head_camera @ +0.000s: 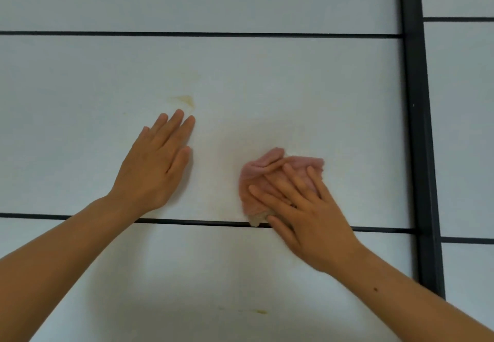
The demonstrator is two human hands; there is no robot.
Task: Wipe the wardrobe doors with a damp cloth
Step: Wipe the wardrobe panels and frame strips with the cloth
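The white wardrobe door (80,101) fills the view, divided by thin black horizontal strips. My right hand (307,213) presses a crumpled pink cloth (270,168) flat against the door with straight, spread fingers, just above the lower black strip (200,222). My left hand (157,165) lies flat on the door to the left of the cloth, fingers straight and together. A yellowish stain (184,99) sits just above the left fingertips. Fainter yellow marks (260,311) show on the panel below.
A thick black vertical frame (417,127) bounds the door on the right, with a second white door panel (462,127) beyond it. Another black strip (200,34) crosses the door higher up.
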